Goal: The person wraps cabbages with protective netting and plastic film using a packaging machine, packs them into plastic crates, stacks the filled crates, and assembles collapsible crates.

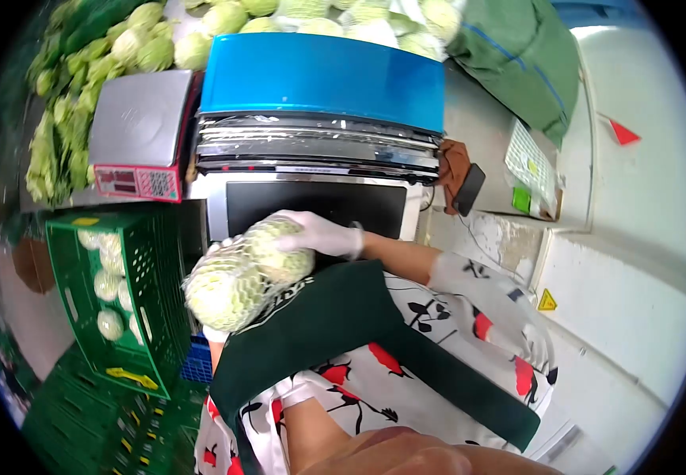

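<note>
Two pale green cabbages in white foam net sleeves are held side by side against my dark green apron (pixel 319 317). My right hand (pixel 315 234), in a white glove, is closed over the upper side of the right netted cabbage (pixel 280 257). The left netted cabbage (pixel 220 297) rests in my left hand (pixel 221 245). Only some gloved fingertips show along its upper edge, and the rest of that hand is hidden behind it. Just beyond the cabbages is a wrapping machine with a dark flat plate (pixel 343 207) and a blue cover (pixel 323 79).
A scale (pixel 141 119) stands left of the machine. Below it, a green crate (pixel 141 317) holds several netted cabbages. Loose cabbages (pixel 224 17) and leaves (pixel 58 150) lie at the back. A green sack (pixel 517 63) and a phone (pixel 470 190) are on the right.
</note>
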`<state>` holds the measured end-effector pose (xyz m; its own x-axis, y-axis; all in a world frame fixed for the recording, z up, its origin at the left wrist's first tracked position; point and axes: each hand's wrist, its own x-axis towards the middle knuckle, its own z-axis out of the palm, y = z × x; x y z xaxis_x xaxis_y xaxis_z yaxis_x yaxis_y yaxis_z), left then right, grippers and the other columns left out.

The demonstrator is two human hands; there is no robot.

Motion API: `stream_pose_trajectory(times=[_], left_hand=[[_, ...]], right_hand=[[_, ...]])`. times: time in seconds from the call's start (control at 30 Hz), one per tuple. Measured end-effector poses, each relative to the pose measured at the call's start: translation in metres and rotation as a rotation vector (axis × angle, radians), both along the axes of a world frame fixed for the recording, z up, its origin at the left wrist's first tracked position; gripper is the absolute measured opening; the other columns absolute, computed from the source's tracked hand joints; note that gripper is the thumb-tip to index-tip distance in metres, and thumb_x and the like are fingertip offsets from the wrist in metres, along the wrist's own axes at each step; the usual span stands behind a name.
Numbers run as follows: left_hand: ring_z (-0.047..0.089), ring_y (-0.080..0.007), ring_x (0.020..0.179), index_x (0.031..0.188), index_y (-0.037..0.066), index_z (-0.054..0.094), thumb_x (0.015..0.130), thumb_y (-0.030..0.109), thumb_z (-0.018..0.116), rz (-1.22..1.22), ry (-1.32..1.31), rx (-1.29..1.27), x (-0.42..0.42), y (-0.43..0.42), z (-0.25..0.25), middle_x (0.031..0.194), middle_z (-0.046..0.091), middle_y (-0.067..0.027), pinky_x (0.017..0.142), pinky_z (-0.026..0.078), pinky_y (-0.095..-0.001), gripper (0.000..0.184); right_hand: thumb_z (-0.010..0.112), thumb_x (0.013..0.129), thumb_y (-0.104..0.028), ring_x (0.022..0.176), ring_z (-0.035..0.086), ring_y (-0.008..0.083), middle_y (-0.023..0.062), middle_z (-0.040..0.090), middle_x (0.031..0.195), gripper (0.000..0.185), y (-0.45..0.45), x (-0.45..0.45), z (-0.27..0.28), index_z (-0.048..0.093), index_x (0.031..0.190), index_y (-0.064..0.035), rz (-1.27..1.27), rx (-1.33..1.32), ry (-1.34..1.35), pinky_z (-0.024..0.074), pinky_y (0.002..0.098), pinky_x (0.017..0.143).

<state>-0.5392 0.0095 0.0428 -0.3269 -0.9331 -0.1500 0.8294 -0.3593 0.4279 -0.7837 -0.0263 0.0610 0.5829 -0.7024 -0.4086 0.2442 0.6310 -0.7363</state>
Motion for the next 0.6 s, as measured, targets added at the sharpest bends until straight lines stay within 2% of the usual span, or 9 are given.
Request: stream_pose_trajectory(times=[0.07,0.13,0.17,0.2,0.3,0.33,0.37,0.53,0.6], left_hand=[[0.039,-0.0323,0.138,0.147,0.002,0.037,0.099,0.054,0.041,0.085,-0.104,0.360,0.029,-0.007,-0.001,0.146,0.045,-0.0176,0.116,0.029,-0.0503,0.070],[0.036,-0.0348,0.140,0.152,0.001,0.026,0.093,0.069,0.038,-0.010,-0.050,0.141,0.029,-0.031,0.046,0.150,0.039,-0.0196,0.116,0.028,-0.0542,0.091],[0.034,-0.0364,0.141,0.154,0.003,0.021,0.087,0.077,0.040,0.177,-0.127,0.173,0.029,-0.025,0.056,0.152,0.035,-0.0216,0.116,0.027,-0.0564,0.102],[0.031,-0.0378,0.142,0.155,0.005,0.017,0.081,0.083,0.043,0.292,-0.346,0.246,0.036,-0.016,0.061,0.155,0.030,-0.0216,0.116,0.027,-0.0566,0.111],[0.026,-0.0371,0.145,0.156,0.008,0.012,0.071,0.089,0.050,0.394,-0.375,0.082,0.046,0.000,0.045,0.158,0.023,-0.0177,0.119,0.021,-0.0532,0.123],[0.025,-0.0357,0.145,0.156,0.009,0.012,0.071,0.087,0.054,0.308,-0.546,-0.148,0.046,0.000,0.034,0.159,0.021,-0.0174,0.120,0.016,-0.0507,0.123],[0.025,-0.0344,0.145,0.156,0.009,0.012,0.073,0.084,0.055,0.314,-0.860,-0.129,0.039,0.000,0.033,0.159,0.021,-0.0163,0.120,0.015,-0.0499,0.120],[0.034,-0.0332,0.141,0.155,0.014,0.019,0.089,0.069,0.050,0.434,-0.641,0.200,0.028,-0.022,0.062,0.156,0.030,-0.0114,0.117,0.028,-0.0509,0.092],[0.035,-0.0329,0.140,0.155,0.015,0.020,0.092,0.066,0.046,0.415,-0.377,0.228,0.083,-0.014,0.008,0.155,0.031,-0.0122,0.114,0.033,-0.0520,0.085]], right_hand=[[0.067,0.092,-0.023,0.111,0.058,0.0144,0.0081,0.064,0.119,0.044,-0.004,0.017,-0.020,0.056,0.127,0.0011,-0.085,0.009,-0.148,0.0432,0.0316,0.103],[0.060,0.095,-0.024,0.112,0.059,0.0140,0.0072,0.064,0.120,0.041,-0.011,0.032,-0.016,0.056,0.128,0.0001,-0.100,0.025,-0.316,0.0464,0.0320,0.098],[0.059,0.096,-0.026,0.112,0.059,0.0142,0.0069,0.063,0.121,0.041,-0.013,0.039,-0.013,0.056,0.129,-0.0004,-0.124,0.081,-0.363,0.0463,0.0322,0.098],[0.058,0.097,-0.027,0.112,0.059,0.0143,0.0066,0.063,0.121,0.042,-0.014,0.049,-0.011,0.056,0.129,-0.0009,-0.149,0.136,-0.411,0.0462,0.0324,0.098],[0.057,0.098,-0.032,0.116,0.056,0.0149,0.0072,0.059,0.127,0.047,-0.021,0.065,0.007,0.052,0.133,-0.0017,-0.186,0.137,-0.496,0.0451,0.0329,0.100],[0.059,0.097,-0.033,0.117,0.055,0.0151,0.0077,0.058,0.129,0.050,-0.022,0.066,0.016,0.050,0.135,-0.0012,-0.192,0.083,-0.466,0.0445,0.0329,0.101],[0.061,0.096,-0.035,0.118,0.054,0.0157,0.0086,0.056,0.130,0.055,-0.021,0.071,0.015,0.046,0.137,-0.0005,-0.182,-0.027,-0.358,0.0439,0.0329,0.102],[0.070,0.083,-0.059,0.128,0.050,0.0345,0.0282,0.050,0.133,0.099,-0.020,0.090,0.017,0.030,0.141,0.0111,0.080,-0.626,0.221,0.0389,0.0362,0.109],[0.071,0.082,-0.056,0.132,0.043,0.0391,0.0306,0.041,0.139,0.097,-0.024,0.098,0.024,0.033,0.139,0.0118,0.185,-0.771,0.263,0.0357,0.0385,0.111]])
